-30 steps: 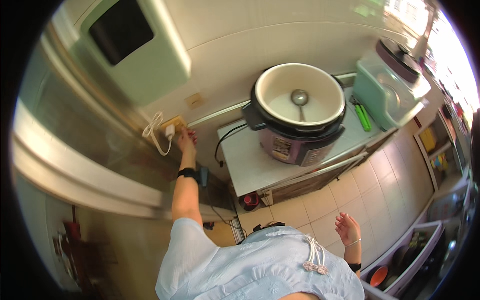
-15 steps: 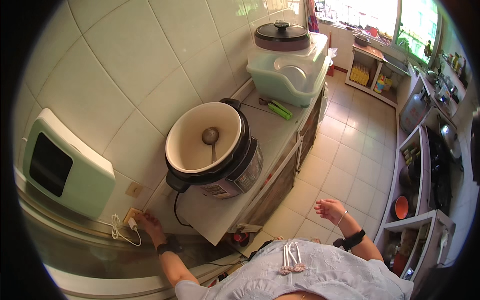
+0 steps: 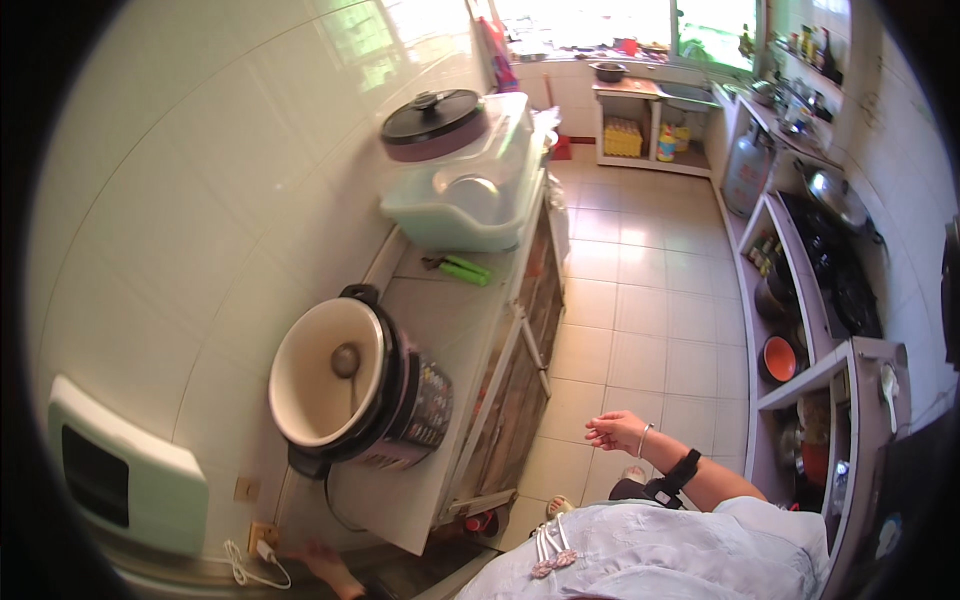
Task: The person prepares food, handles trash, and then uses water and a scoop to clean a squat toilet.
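My left hand, smeared by motion, is low beside a wall socket that has a white charger plug in it. Whether its fingers hold anything cannot be made out. Out over the floor, my right hand is empty, its fingers loosely apart. An electric pressure cooker without its lid stands on the counter; a metal ladle leans inside its pale inner pot. From the cooker's base a dark power cord hangs toward the wall side.
Behind the cooker lie green-handled tongs or a similar tool and a pale green tub topped by a dark-lidded pan. A mint-green box-shaped appliance is at left. Shelves with an orange bowl line the right.
My view has swung up and toward the room. My left hand has come slightly away from the socket and is now blurred. My right hand stays raised over the floor.
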A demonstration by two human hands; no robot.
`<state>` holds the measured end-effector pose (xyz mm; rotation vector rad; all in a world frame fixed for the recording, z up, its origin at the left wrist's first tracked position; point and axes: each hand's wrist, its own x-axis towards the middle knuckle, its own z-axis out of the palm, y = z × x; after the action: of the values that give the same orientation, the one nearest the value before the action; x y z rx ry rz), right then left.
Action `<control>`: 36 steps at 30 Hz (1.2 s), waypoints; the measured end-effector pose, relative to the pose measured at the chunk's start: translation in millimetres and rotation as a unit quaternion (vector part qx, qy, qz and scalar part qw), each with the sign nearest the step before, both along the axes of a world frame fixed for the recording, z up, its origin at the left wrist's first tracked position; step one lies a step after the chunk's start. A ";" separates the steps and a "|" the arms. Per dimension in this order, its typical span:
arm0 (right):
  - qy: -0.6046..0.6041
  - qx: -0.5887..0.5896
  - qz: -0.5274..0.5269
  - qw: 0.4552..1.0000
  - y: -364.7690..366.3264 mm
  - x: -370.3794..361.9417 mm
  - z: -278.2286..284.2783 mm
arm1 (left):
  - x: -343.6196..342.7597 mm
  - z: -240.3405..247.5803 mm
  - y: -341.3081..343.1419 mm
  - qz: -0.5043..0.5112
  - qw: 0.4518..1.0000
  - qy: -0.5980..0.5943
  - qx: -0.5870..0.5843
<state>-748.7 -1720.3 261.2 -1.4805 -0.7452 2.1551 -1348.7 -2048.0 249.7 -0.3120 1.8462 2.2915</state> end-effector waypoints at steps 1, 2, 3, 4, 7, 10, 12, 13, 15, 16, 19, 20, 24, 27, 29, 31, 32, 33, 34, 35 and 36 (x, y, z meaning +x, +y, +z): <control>-0.004 -0.006 0.011 1.000 2.0 7.2 -7.4 | 28.6 7.2 2.1 0.059 0.997 -0.042 -0.011; -0.008 -0.014 0.024 1.000 4.3 15.5 -12.8 | 66.4 20.7 3.3 0.051 0.998 -0.042 -0.014; -0.010 -0.020 0.027 0.999 7.9 25.6 -14.7 | 108.9 38.0 5.8 0.029 0.999 0.029 -0.002; -0.010 -0.022 0.023 0.999 13.4 36.1 -16.6 | 142.8 53.7 10.2 0.009 0.995 0.100 0.012; 0.006 -0.024 0.025 0.999 35.1 67.5 -21.1 | 209.0 84.4 36.3 0.087 0.996 -0.001 -0.037; 0.001 -0.001 0.019 1.000 61.0 110.4 -20.7 | 261.1 82.0 69.7 0.187 0.952 0.140 -0.198; -0.001 0.006 -0.004 1.000 79.6 146.3 -23.3 | 297.8 86.0 108.9 0.196 0.929 0.192 -0.250; -0.003 0.004 0.002 1.000 91.1 164.8 -24.2 | 312.6 77.5 126.8 0.069 0.954 0.202 -0.212; -0.018 0.006 -0.011 1.000 104.4 202.6 -25.4 | 342.3 77.1 189.2 0.030 0.962 0.211 -0.169; -0.019 0.003 -0.005 1.000 111.7 217.9 -25.3 | 357.1 75.4 213.8 -0.004 0.965 0.204 -0.164; -0.013 0.002 -0.022 1.000 137.1 262.6 -24.3 | 411.4 85.1 289.2 -0.241 0.934 0.238 -0.110; -0.011 0.006 -0.038 0.999 144.9 275.4 -22.1 | 427.5 86.9 313.1 -0.306 0.923 0.211 -0.099; 0.012 0.020 -0.092 0.996 176.3 318.0 -26.2 | 491.0 93.8 404.4 -0.538 0.815 0.191 -0.097; 0.017 0.024 -0.137 0.990 201.8 339.8 -22.8 | 533.0 97.7 470.7 -0.608 0.759 0.190 -0.137; 0.017 0.023 -0.150 0.988 222.2 352.7 -23.4 | 553.0 97.9 510.8 -0.630 0.737 0.189 -0.155; 0.018 0.024 -0.160 0.987 244.7 365.4 -24.5 | 563.5 83.8 549.2 -0.670 0.687 0.233 -0.159; 0.015 0.026 -0.171 0.985 258.5 371.9 -24.7 | 566.3 77.8 570.6 -0.669 0.689 0.231 -0.157; 0.011 0.028 -0.183 0.983 273.2 378.3 -25.1 | 568.8 72.6 592.2 -0.688 0.651 0.278 -0.160; 0.008 0.029 -0.180 0.983 288.9 385.0 -25.8 | 571.4 69.8 614.0 -0.704 0.611 0.324 -0.162; -0.001 0.032 -0.192 0.981 305.0 392.0 -26.5 | 580.8 75.8 638.0 -0.709 0.601 0.311 -0.201; -0.010 0.034 -0.203 0.978 321.9 398.3 -27.1 | 586.8 73.9 662.4 -0.709 0.603 0.308 -0.197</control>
<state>-350.4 -1398.4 234.1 -1.4710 -0.4665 1.7923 -761.9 -1385.6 323.6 1.5180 1.5984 0.7885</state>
